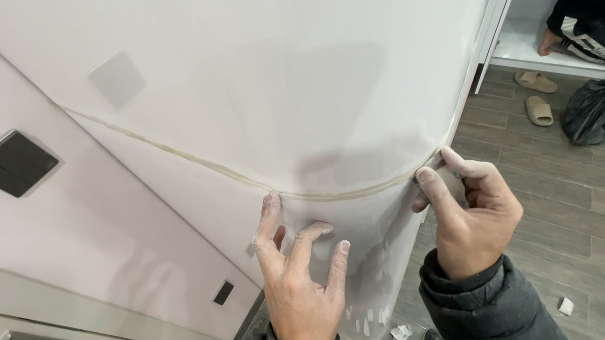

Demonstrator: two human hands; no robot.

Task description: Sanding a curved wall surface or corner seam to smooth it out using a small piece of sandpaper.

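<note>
Between both hands sits the clear protective film (361, 263) on the white panel: left hand (298, 287) spread flat against it, right hand (472, 218) pinching its edge.

Both hands are bare, with no gloves or rings; the left hand (298, 287) and the right hand (470, 214) are dusted with pale powder on fingers and knuckles; the 2 sleeves (477, 311) are dark grey, padded, ending in ribbed cuffs at the wrists.
</note>
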